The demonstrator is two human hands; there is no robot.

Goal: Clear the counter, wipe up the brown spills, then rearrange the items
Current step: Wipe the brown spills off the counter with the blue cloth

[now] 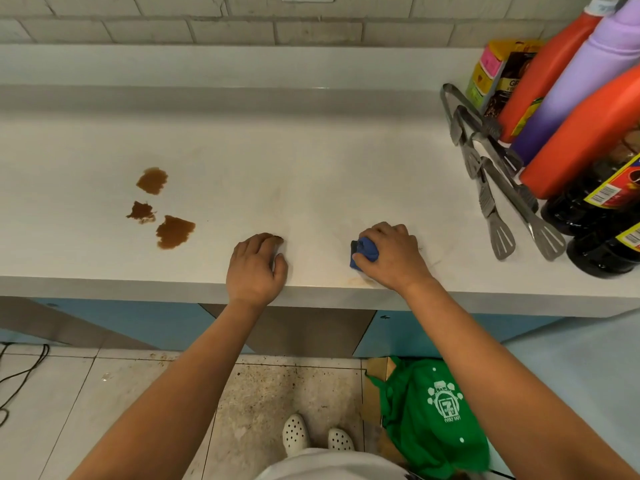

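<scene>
Your right hand (391, 256) grips a blue cloth (364, 253) near the counter's (311, 161) front edge; your left hand (258, 268) rests beside it, fingers loosely curled, holding nothing. Three brown spills (162, 209) lie well to the left. At far right stand orange and purple bottles (588, 84), dark sauce bottles (595, 209), a box (498, 74) and metal tongs (495, 188). Grey tile backs the counter.
</scene>
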